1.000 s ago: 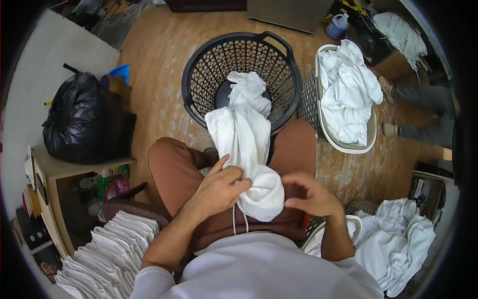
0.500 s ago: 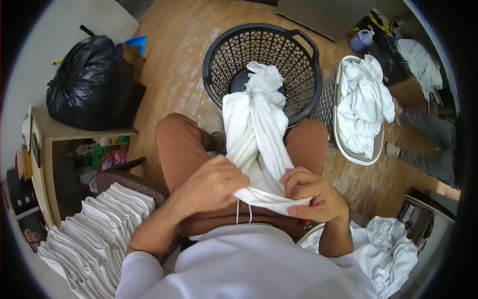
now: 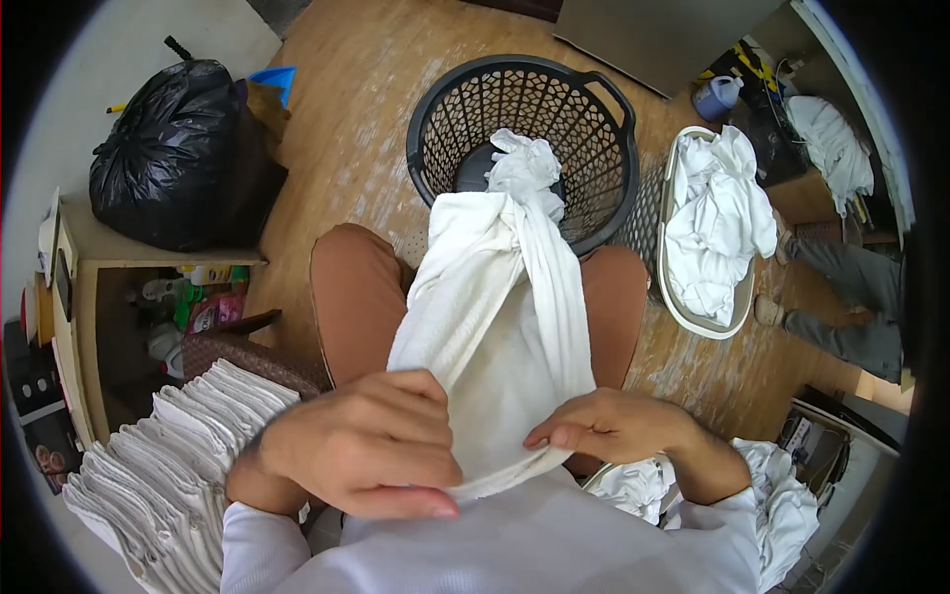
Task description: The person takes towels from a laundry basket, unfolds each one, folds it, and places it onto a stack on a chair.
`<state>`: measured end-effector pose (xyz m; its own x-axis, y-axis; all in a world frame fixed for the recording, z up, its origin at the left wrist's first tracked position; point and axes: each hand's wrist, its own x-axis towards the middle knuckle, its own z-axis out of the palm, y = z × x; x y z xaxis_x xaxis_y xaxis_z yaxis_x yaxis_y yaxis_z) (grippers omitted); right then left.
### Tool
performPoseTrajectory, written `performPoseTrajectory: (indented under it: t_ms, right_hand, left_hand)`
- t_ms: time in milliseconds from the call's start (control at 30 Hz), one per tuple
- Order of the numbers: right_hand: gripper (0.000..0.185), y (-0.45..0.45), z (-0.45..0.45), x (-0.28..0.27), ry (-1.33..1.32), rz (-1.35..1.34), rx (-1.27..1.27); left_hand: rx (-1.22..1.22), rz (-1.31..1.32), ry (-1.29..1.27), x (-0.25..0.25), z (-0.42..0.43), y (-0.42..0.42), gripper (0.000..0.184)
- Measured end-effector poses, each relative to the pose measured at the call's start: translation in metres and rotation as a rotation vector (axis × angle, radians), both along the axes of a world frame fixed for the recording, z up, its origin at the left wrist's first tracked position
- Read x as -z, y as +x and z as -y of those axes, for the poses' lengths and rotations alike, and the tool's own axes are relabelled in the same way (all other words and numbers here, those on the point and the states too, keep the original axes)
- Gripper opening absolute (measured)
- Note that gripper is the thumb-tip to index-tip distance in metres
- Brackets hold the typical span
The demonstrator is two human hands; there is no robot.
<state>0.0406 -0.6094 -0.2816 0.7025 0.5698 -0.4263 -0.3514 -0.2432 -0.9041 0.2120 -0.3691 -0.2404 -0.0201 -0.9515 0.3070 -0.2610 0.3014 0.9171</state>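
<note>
A white towel stretches from my lap to the rim of the dark plastic basket in front of me. My left hand is closed at the towel's near left side, close to my chest. At the near right corner my right hand pinches the towel's edge between thumb and fingers. The near part is spread between both hands, while the far part is bunched and folded. Inside the basket lies a crumpled white cloth, touching the towel's far end.
Folded white towels are stacked at my left. A light laundry basket of white cloths stands at right, near a person's legs. More white cloths lie at lower right. A black bag sits on a shelf unit at left.
Both hands have pulled the towel's near edge toward my chest and spread it wider. The crumpled cloth stays in the basket.
</note>
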Motion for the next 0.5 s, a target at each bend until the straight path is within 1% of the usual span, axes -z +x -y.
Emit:
performPoseTrajectory:
  t_ms: [67,100,200,300,400,500]
  right_hand:
    - [0.033,-0.002,-0.003,0.001,0.098,-0.109,-0.039]
    - [0.026,-0.003,-0.004,0.004,0.147,-0.161,-0.073]
    - [0.014,0.002,-0.010,-0.002,0.297,-0.060,-0.055]
    - [0.008,0.009,-0.016,-0.006,0.386,0.067,-0.056]
    - [0.013,0.015,-0.020,-0.021,0.227,-0.101,-0.007]
    - [0.018,0.019,-0.010,-0.039,-0.040,0.033,0.181]
  left_hand:
    - [-0.043,0.083,0.063,0.001,0.002,-0.011,0.018]
    - [-0.040,0.165,0.125,0.002,0.004,-0.014,0.008]
    - [-0.048,0.273,0.174,0.018,0.004,-0.026,0.006]
    - [-0.085,0.432,0.212,0.013,0.006,-0.019,0.007]
    - [-0.127,0.432,0.125,0.000,0.008,-0.012,0.012]
    - [-0.182,0.378,0.132,-0.013,0.006,-0.012,0.017]
